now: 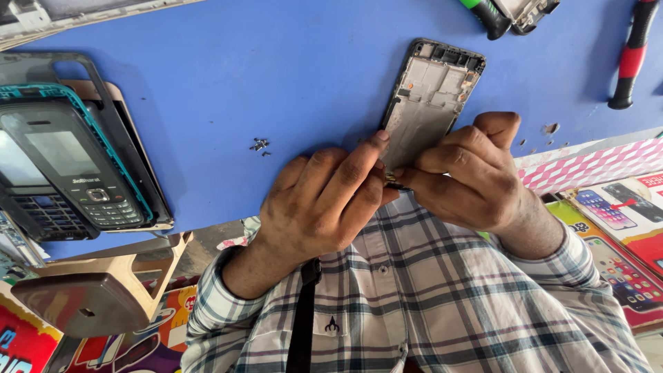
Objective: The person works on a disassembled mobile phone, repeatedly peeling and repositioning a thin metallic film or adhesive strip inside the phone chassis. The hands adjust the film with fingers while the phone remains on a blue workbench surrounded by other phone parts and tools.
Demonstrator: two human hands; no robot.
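An opened smartphone frame (429, 93), grey with bare metal inside, lies tilted on the blue mat (276, 76). Both hands meet at its near end. My left hand (321, 204) rests its index finger along the frame's lower left edge. My right hand (469, 173) pinches the frame's bottom corner from the right. A small brass-coloured part (391, 181) shows between the fingertips of both hands; which hand grips it I cannot tell.
Tiny loose screws (260, 145) lie on the mat left of the hands. A dark keypad phone (72, 176) sits on stacked phone frames at far left. A red-and-black handled tool (631, 55) and a green-and-black handle (485, 14) lie at the top right. Colourful printed sheets (615, 207) lie at the right.
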